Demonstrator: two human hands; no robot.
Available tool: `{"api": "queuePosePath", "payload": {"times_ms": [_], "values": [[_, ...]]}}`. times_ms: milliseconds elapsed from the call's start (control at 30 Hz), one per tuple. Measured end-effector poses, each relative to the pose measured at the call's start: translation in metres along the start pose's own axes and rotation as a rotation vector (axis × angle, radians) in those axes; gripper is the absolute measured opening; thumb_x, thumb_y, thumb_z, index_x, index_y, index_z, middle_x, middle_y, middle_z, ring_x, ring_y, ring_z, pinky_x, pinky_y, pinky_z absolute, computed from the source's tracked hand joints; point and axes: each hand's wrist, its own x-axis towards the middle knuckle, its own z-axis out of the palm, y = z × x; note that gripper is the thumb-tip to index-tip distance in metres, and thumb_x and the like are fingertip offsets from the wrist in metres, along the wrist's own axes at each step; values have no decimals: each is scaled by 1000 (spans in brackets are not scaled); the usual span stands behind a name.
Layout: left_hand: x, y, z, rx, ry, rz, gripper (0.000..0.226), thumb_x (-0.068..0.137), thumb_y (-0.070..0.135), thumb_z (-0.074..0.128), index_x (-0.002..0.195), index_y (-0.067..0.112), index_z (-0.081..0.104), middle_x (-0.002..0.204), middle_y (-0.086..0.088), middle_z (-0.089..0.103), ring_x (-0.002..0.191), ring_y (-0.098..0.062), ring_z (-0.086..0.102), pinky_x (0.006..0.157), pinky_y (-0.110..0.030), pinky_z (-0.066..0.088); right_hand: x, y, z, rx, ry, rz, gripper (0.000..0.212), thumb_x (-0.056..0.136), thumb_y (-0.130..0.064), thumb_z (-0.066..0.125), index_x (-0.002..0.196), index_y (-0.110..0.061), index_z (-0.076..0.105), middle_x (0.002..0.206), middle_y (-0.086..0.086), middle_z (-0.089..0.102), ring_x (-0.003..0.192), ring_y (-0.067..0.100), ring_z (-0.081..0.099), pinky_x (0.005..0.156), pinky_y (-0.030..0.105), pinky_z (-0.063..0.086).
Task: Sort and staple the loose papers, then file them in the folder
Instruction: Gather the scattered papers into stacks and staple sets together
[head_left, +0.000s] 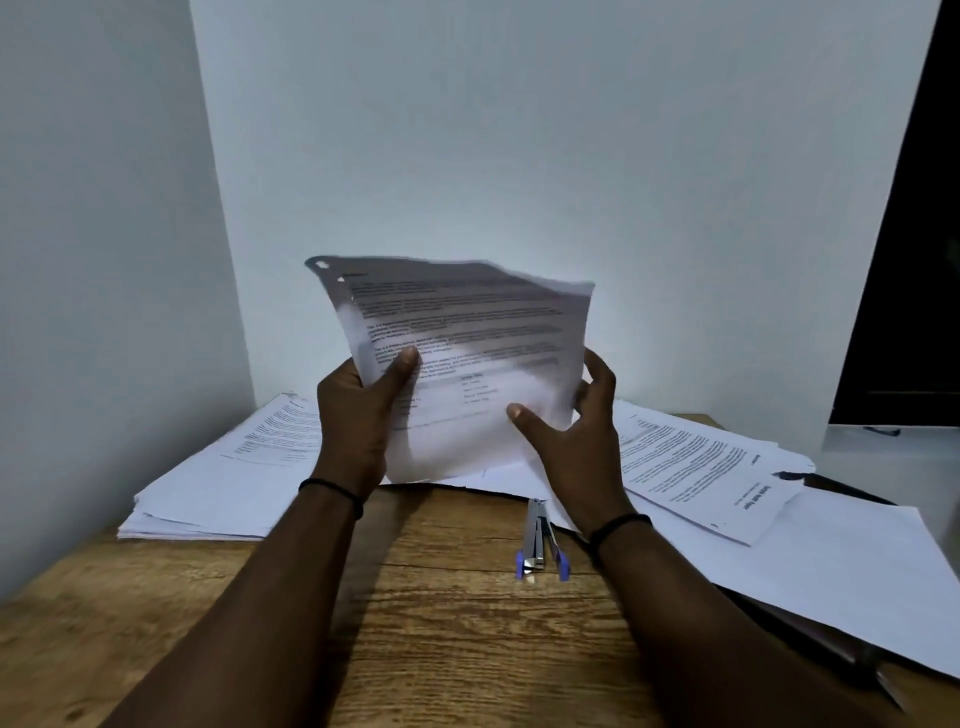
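Note:
I hold a bundle of printed sheets (467, 332) upright above the wooden desk (441, 613), blurred by motion. My left hand (358, 410) grips its left edge with the thumb on the front. My right hand (576, 426) holds the right edge, thumb on the front and fingers behind. A silver stapler with blue ends (540, 540) lies on the desk just below my right hand. A stack of papers (223, 478) sits at the left. More printed sheets (701, 473) spread at the right, over a dark folder (810, 639) whose edge shows beneath them.
White walls close in behind and to the left of the desk. A dark opening (904, 260) stands at the far right. A white ledge (893, 441) lies beyond the right-hand papers. Bare wood shows at the front of the desk between my forearms.

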Motion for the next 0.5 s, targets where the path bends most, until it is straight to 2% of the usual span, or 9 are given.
{"api": "queuePosePath", "payload": {"times_ms": [67, 133, 200, 267, 333, 400, 433, 500], "values": [[-1, -2, -1, 4, -55, -24, 18, 87, 18, 74, 104, 13, 73, 96, 3, 78, 89, -11, 73, 74, -22, 56, 2, 1, 0, 32, 26, 52, 70, 80, -26, 82, 133, -36, 38, 119, -11, 62, 106, 3, 61, 87, 23, 51], [0, -6, -3, 3, -100, -64, 25, 86, 20, 75, 109, 12, 73, 104, -2, 77, 98, -18, 73, 82, -30, 57, 3, 3, 0, -15, 89, 78, 46, 85, -26, 77, 121, -28, 48, 102, -9, 64, 93, 4, 62, 78, 20, 49], [3, -12, -8, -20, -171, -129, 34, 83, 21, 79, 114, 10, 72, 110, -8, 75, 105, -27, 71, 91, -39, 55, 5, 5, -1, -84, 153, 91, 28, 89, -29, 72, 110, -25, 53, 86, -4, 59, 81, 15, 57, 69, 20, 43], [3, -16, -13, -30, -241, -233, 39, 80, 19, 80, 116, 8, 71, 112, -11, 74, 107, -32, 70, 95, -44, 54, 7, 5, -1, -82, 194, 93, 20, 91, -27, 70, 104, -23, 55, 77, -3, 52, 73, 14, 50, 65, 23, 39], [0, -20, -15, 33, -279, -289, 35, 80, 17, 80, 113, 9, 73, 109, -10, 75, 104, -30, 71, 95, -45, 54, 7, 0, -1, -70, 227, 89, 13, 94, -24, 66, 100, -23, 55, 75, -5, 54, 71, 12, 52, 66, 24, 38], [-1, -24, -14, 116, -211, -259, 28, 81, 17, 81, 107, 11, 74, 103, -7, 76, 99, -26, 72, 90, -41, 56, 5, -5, -1, -112, 234, 92, 4, 98, -24, 60, 101, -23, 57, 76, -8, 60, 74, 12, 56, 64, 18, 38], [0, -24, -14, 131, -127, -234, 22, 82, 15, 80, 103, 11, 75, 98, -6, 77, 95, -23, 72, 85, -37, 57, 3, -7, -1, -169, 232, 92, 7, 100, -25, 56, 105, -22, 59, 81, -8, 64, 79, 14, 59, 65, 18, 39], [4, -23, -14, 137, 59, -179, 13, 86, 12, 76, 97, 15, 72, 90, 1, 74, 84, -18, 69, 75, -29, 56, 2, -3, -4, -427, 210, 60, 21, 99, -25, 54, 119, -20, 59, 104, -2, 69, 99, 22, 62, 78, 28, 42]]}}
